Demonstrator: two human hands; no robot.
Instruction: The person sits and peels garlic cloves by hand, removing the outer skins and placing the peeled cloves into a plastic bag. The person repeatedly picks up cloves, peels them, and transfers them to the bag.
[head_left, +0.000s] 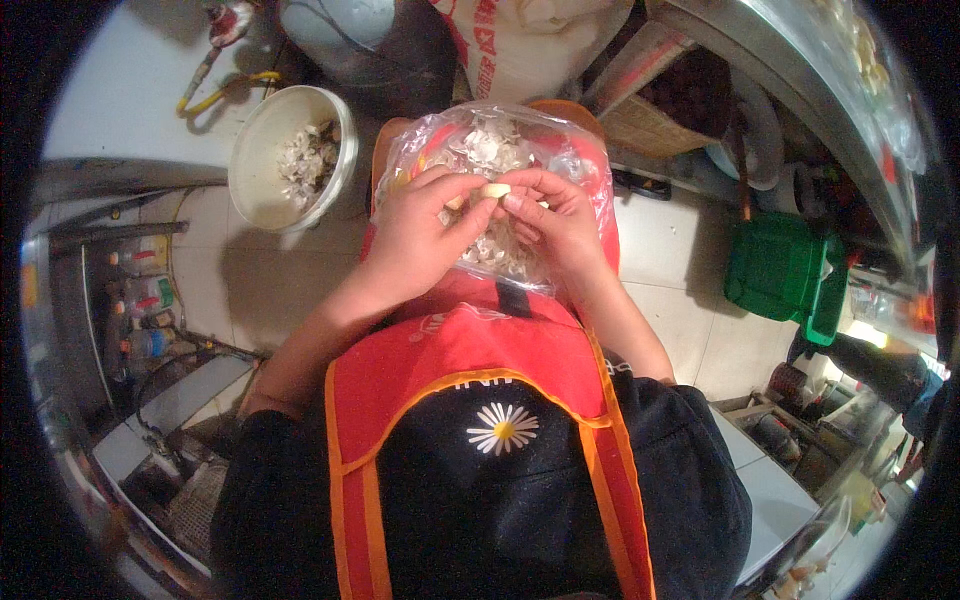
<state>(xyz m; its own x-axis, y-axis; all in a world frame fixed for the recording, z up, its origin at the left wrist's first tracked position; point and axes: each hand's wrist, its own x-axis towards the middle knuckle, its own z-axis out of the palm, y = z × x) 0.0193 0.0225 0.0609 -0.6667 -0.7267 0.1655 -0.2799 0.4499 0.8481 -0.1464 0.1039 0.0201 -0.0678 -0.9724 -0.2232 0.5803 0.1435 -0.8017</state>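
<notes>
A pale garlic clove (495, 190) is pinched between the fingertips of my left hand (431, 217) and my right hand (551, 214). The fingers of both hands meet around it, and I cannot tell which of them bears it. Below them, on my lap, lies a clear plastic bag (585, 176) holding papery white garlic skins (487, 146). More pale pieces show by my fingers, partly hidden. A red apron (465, 337) with orange edging covers my front under the bag.
A white bucket (251, 165) with garlic skins in it stands on the tiled floor at the upper left. A green plastic bin (772, 262) is at the right. Beyond my knees are a white sack with red print (517, 52) and a dark container (375, 75). Bottles (150, 292) stand at the left.
</notes>
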